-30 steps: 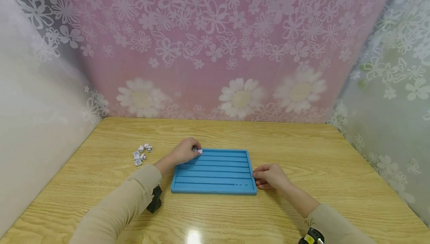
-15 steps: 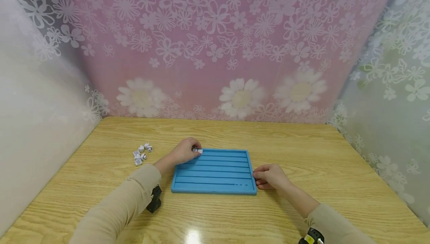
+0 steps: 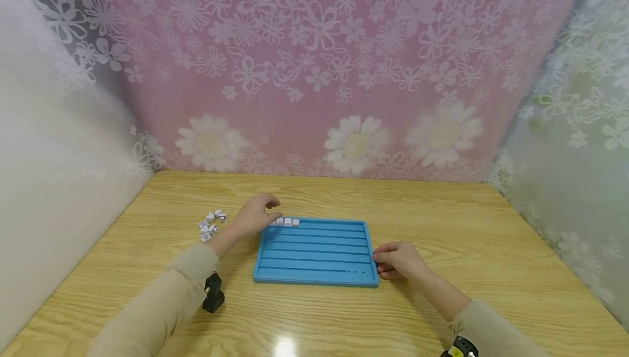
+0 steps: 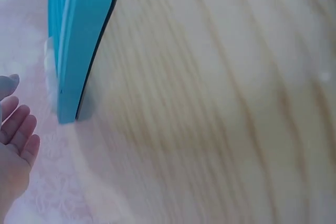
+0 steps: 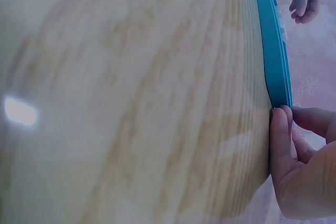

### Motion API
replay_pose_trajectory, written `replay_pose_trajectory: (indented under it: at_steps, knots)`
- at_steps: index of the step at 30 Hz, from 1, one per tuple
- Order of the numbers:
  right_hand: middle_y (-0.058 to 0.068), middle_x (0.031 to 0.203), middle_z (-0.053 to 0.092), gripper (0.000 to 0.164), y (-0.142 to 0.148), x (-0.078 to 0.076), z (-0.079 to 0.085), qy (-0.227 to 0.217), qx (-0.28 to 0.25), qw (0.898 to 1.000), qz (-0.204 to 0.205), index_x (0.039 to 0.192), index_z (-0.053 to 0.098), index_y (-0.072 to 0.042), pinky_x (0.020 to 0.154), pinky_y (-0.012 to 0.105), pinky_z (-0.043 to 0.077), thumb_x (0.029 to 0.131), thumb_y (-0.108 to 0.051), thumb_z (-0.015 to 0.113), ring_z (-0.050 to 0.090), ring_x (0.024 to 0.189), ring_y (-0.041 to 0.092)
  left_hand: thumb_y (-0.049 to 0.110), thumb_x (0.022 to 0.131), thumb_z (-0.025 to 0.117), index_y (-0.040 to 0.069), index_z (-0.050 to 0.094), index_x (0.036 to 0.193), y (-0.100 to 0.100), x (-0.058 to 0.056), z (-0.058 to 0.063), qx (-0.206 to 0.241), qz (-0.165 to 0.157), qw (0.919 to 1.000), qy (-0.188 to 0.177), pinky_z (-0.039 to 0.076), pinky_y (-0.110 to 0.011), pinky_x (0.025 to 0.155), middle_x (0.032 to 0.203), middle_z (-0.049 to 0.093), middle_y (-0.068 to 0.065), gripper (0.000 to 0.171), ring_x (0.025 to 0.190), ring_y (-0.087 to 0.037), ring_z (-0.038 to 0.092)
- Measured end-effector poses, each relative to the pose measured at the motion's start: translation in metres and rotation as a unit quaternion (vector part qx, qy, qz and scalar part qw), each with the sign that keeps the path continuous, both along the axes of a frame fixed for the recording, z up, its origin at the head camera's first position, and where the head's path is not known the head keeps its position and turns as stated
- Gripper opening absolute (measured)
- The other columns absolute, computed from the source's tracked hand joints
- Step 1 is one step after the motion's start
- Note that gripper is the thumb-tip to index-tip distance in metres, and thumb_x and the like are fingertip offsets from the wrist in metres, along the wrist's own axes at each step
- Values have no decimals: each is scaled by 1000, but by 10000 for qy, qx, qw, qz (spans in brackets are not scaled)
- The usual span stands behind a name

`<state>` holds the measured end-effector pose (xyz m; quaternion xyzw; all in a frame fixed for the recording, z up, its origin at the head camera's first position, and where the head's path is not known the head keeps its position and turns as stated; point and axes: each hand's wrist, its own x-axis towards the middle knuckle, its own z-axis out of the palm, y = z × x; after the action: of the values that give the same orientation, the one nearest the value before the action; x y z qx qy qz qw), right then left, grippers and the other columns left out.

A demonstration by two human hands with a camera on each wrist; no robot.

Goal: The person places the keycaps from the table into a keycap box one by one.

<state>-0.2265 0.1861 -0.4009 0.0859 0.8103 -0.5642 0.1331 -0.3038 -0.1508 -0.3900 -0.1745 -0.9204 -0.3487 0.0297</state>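
Observation:
A blue ridged tray [image 3: 314, 248] lies on the wooden table. Several white keycaps [image 3: 288, 222] stand in a row in its top groove, at the far left corner. My left hand [image 3: 255, 215] hovers at that corner with thumb and fingers apart and nothing between them; the left wrist view shows the same hand [image 4: 16, 145] beside the tray's end. At the tray's right edge, my right hand [image 3: 399, 260] holds the rim between thumb and fingers, seen closer in the right wrist view, where the fingertips [image 5: 282, 119] meet the tray's corner.
Several loose white keycaps [image 3: 206, 230] lie in a small heap on the table [image 3: 314, 319], left of the tray and near my left forearm. A flowered pink cloth [image 3: 304, 84] hangs behind the table, with pale cloths at both sides.
My left hand has let go of a keycap in the top groove and drawn back left with its fingers spread, uncovering the row. My right hand stays at the tray's edge.

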Motion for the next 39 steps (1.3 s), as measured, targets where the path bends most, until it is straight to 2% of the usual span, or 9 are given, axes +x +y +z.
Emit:
replay_pose_trajectory:
  at_steps: [6, 16, 23, 30, 39]
  knots:
    - [9, 73, 61, 23, 0, 0, 0, -32, 59, 10000, 16, 105, 60, 9, 56, 29, 53, 87, -4, 62, 59, 60, 15, 17, 90, 61, -1, 59, 115, -22, 8, 11, -173, 322, 9993, 96, 45, -42, 82, 107, 59, -13, 30, 98, -28, 53]
    - [8, 71, 61, 22, 0, 1, 0, -41, 39, 10000, 38, 104, 60, 10, 56, 29, 53, 87, -4, 62, 59, 59, 15, 15, 88, 62, -4, 59, 111, -56, 18, 9, -673, 748, 9946, 240, 47, -43, 77, 103, 61, -15, 30, 92, -29, 56]
    - [8, 71, 61, 21, 0, 0, -1, -21, 48, 10000, 17, 104, 60, 9, 56, 29, 53, 87, -3, 61, 59, 59, 15, 14, 88, 63, -6, 56, 116, -73, 23, 6, -758, 831, 9936, 100, 48, -45, 77, 109, 58, -21, 35, 96, -33, 56]
    - [8, 71, 61, 22, 1, 2, -2, -44, 13, 10000, 17, 104, 60, 10, 56, 29, 53, 87, -3, 62, 59, 59, 15, 13, 88, 62, -8, 56, 116, -84, 25, 2, -999, 892, 9909, 157, 48, -46, 78, 111, 56, -23, 35, 98, -36, 56]
    - [9, 72, 61, 22, 0, 2, 0, -46, 63, 10000, -13, 104, 60, 10, 56, 30, 53, 87, -4, 61, 59, 59, 15, 12, 89, 62, -10, 54, 118, -95, 23, -1, -1015, 1018, 9895, -150, 47, -47, 80, 110, 55, -25, 37, 99, -37, 55]
